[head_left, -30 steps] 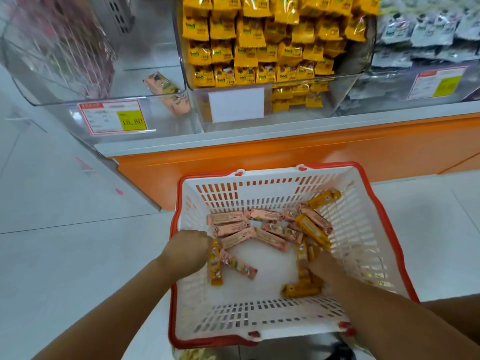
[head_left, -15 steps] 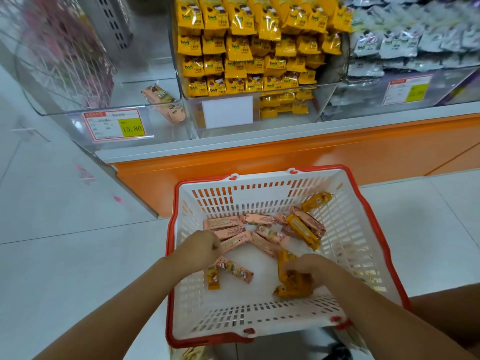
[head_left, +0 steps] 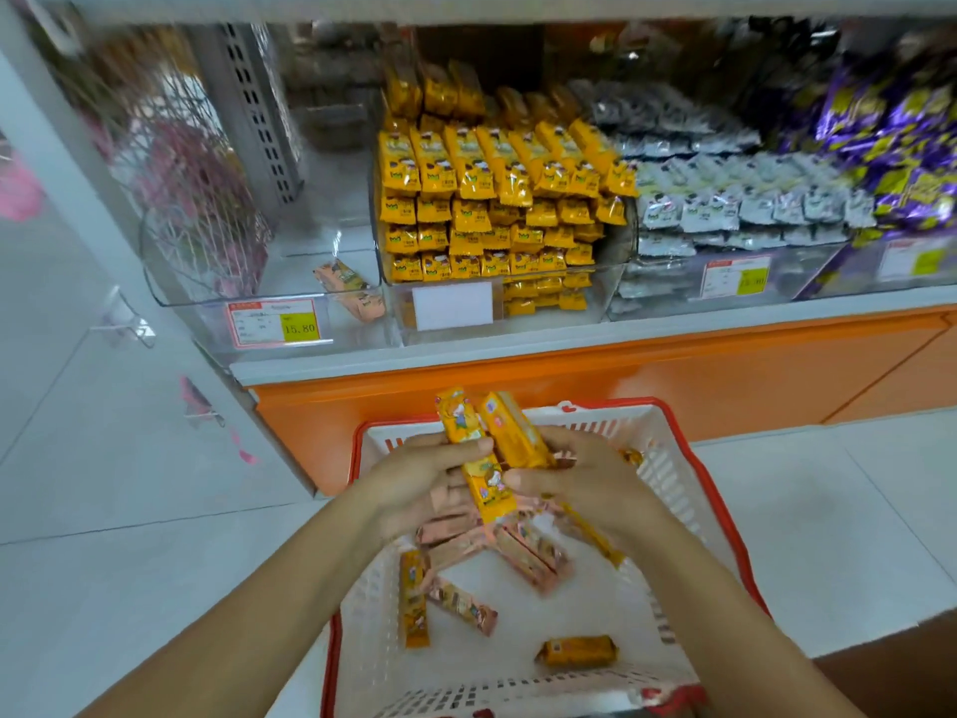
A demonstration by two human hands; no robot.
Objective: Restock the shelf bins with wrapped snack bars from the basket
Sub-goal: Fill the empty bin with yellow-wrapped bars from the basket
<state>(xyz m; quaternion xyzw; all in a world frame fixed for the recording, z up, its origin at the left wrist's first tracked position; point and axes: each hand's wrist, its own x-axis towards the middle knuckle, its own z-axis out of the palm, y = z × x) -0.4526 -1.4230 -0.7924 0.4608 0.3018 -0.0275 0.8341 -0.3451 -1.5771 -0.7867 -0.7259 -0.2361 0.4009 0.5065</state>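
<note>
**Held stock:** yellow bars (head_left: 479, 461), lifted above the basket (head_left: 668, 448) and fanned upward. The left hand (head_left: 424, 481) and the right hand (head_left: 585, 479) both curl round them from opposite sides.

**Hazards (judged):**
- The bars are splayed rather than stacked, and the wrappers look slick. One may slide out on the reach to the shelf and drop into the basket or onto the floor.
- The middle bin (head_left: 616, 298) is already heaped high. Pressing more in could push front packs over its lip.
- Its yellow packs look shorter than the held bars, so matching by colour alone risks misfiling.
- The left bin (head_left: 186, 303) is the near-empty one and holds pink stock, which may make it the wrong home for yellow.

**Counts:**
- Yellow bars in hand: two plainly seen; any others behind the fingers cannot be told.
- Yellow bars loose in the basket: two lying clear and one partly under the right wrist.
- Pink bars (head_left: 528, 554) in the basket: at least six, overlapping, exact figure uncertain.
- Pink bars in the left bin: two.
- Bins in view: four.
- Price labels (head_left: 274, 323): three, plus one blank card.
</note>
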